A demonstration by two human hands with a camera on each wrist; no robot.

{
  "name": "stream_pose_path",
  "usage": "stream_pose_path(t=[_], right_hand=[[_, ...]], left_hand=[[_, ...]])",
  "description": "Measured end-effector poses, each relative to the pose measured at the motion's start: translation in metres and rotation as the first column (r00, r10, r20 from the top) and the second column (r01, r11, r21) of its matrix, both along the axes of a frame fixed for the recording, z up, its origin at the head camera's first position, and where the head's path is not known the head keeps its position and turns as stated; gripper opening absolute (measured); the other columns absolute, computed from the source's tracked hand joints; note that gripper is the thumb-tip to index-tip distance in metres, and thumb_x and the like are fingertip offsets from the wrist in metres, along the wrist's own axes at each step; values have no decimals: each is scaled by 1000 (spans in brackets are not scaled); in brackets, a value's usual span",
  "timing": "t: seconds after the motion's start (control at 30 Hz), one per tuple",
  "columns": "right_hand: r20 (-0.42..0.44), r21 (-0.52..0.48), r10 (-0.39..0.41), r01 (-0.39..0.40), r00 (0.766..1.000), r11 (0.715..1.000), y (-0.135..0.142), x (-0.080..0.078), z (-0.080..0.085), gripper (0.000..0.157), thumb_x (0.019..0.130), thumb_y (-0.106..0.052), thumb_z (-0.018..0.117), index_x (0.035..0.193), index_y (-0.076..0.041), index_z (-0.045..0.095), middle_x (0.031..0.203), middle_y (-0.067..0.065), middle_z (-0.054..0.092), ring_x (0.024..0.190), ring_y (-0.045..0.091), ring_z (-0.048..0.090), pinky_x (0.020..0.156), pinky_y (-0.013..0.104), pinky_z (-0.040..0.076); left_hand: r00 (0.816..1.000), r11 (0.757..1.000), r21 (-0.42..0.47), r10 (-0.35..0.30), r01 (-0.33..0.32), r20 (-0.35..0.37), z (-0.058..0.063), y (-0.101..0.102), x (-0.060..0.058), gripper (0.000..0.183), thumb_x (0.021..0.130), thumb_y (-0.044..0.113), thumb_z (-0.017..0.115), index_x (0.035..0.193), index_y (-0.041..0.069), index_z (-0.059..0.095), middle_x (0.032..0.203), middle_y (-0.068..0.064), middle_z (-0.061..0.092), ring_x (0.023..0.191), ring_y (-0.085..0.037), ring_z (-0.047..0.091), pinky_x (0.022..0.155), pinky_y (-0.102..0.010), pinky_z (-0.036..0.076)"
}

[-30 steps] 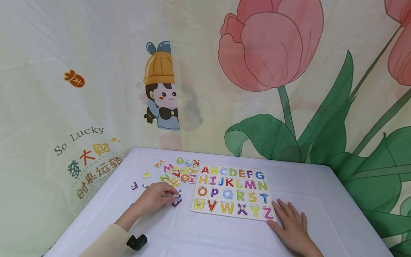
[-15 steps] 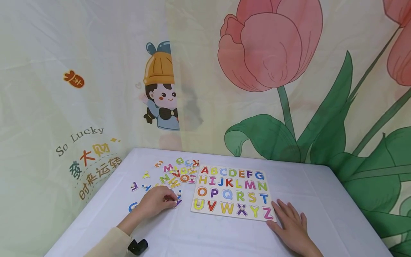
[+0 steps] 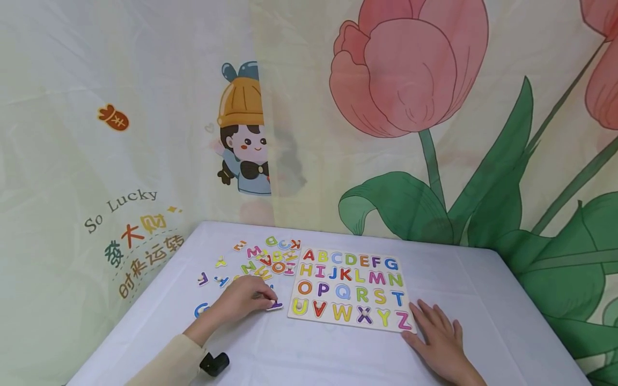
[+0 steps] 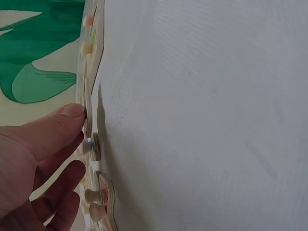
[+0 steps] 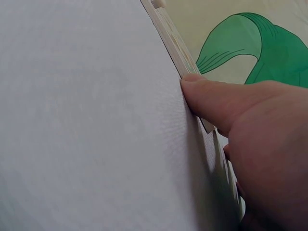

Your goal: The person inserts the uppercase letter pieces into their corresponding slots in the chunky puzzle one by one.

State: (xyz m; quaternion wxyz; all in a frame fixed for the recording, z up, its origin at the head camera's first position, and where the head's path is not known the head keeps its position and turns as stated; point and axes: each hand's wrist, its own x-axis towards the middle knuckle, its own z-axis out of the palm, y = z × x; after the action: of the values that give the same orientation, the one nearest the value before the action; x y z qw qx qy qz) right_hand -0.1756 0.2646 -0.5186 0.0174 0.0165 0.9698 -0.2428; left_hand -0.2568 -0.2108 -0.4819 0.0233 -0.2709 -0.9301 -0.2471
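My left hand pinches a flat purple letter piece just left of the alphabet puzzle board. In the left wrist view, thumb and fingertip hold that piece on edge, close over the white cloth. The board shows rows of coloured letters from A to Z; the U, V and X pieces with knobs sit in its bottom row. My right hand rests with spread fingers at the board's lower right corner, its thumb against the edge.
Several loose knobbed letter pieces lie left of the board, including an orange O, a purple F and a blue G. A small black object shows beside the left sleeve. A printed curtain hangs behind the table.
My left hand came down onto the purple letter piece, took it between thumb and finger, and moved it slightly right toward the board. My right hand stayed in place.
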Motion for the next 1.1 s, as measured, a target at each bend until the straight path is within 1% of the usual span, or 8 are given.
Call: stream_pose_path(t=[0.07, 0.23, 0.47, 0.53, 0.63, 0.73, 0.8, 1.1], right_hand=[[4, 0, -2, 2, 1000, 1000, 0, 0, 0, 98, 93, -66, 69, 162, -3, 39, 170, 29, 22, 153, 58, 1, 111, 83, -14], [4, -1, -4, 4, 1000, 1000, -1, 0, 2, 98, 93, -66, 68, 162, -3, 38, 170, 29, 21, 152, 59, 0, 111, 83, -14], [10, 8, -3, 3, 1000, 1000, -1, 0, 3, 97, 94, -64, 69, 162, -3, 38, 170, 29, 21, 152, 59, 1, 111, 84, -14], [13, 11, -3, 3, 1000, 1000, -1, -1, 4, 97, 94, -64, 68, 163, -3, 38, 170, 29, 21, 152, 59, 1, 111, 84, -14], [18, 9, -5, 5, 1000, 1000, -1, -1, 5, 96, 94, -64, 68, 163, -4, 37, 170, 29, 20, 152, 59, 1, 111, 83, -15], [26, 1, -3, 3, 1000, 1000, -1, -1, 4, 96, 94, -64, 68, 163, -4, 36, 170, 29, 19, 153, 58, -1, 112, 82, -16], [22, 1, -1, 1, 1000, 1000, 0, -1, 4, 96, 95, -62, 69, 163, -4, 36, 170, 29, 19, 153, 59, -1, 112, 83, -15], [3, -6, 2, -2, 1000, 1000, 1, 0, 1, 97, 93, -65, 69, 163, -5, 38, 170, 28, 20, 153, 59, -1, 112, 83, -15]], left_hand=[[1000, 1000, -4, -22, 22, -2, 1, 2, -1, 15, 93, 19, 83, 102, 31, 84, 92, 23, 71, 90, -5, 63, 87, -35, 51], [997, 998, -25, -50, 51, 53, 3, 5, -1, 14, 94, 21, 83, 104, 30, 85, 92, 25, 69, 89, -3, 61, 85, -32, 49], [997, 997, -60, -40, 45, 71, 3, 7, 0, 14, 93, 22, 84, 106, 30, 85, 95, 25, 71, 91, -1, 60, 85, -31, 51], [998, 998, -53, -9, 13, 66, 2, 7, 1, 15, 92, 23, 85, 105, 29, 84, 94, 25, 71, 90, -2, 60, 85, -32, 51], [995, 997, -36, 77, -75, 57, 1, 8, 5, 14, 90, 27, 87, 103, 30, 83, 91, 24, 68, 87, -4, 59, 82, -31, 51], [981, 983, -8, 185, -184, 53, 0, 10, 12, 13, 87, 31, 89, 98, 31, 81, 85, 22, 64, 82, -6, 55, 77, -30, 48], [972, 973, 1, 230, -230, 40, 0, 12, 16, 13, 86, 32, 90, 93, 33, 80, 82, 21, 62, 79, -7, 53, 74, -29, 45], [948, 948, 3, 317, -317, 14, -4, 25, 25, 16, 84, 33, 92, 82, 34, 76, 78, 20, 63, 81, -9, 55, 79, -36, 45]])
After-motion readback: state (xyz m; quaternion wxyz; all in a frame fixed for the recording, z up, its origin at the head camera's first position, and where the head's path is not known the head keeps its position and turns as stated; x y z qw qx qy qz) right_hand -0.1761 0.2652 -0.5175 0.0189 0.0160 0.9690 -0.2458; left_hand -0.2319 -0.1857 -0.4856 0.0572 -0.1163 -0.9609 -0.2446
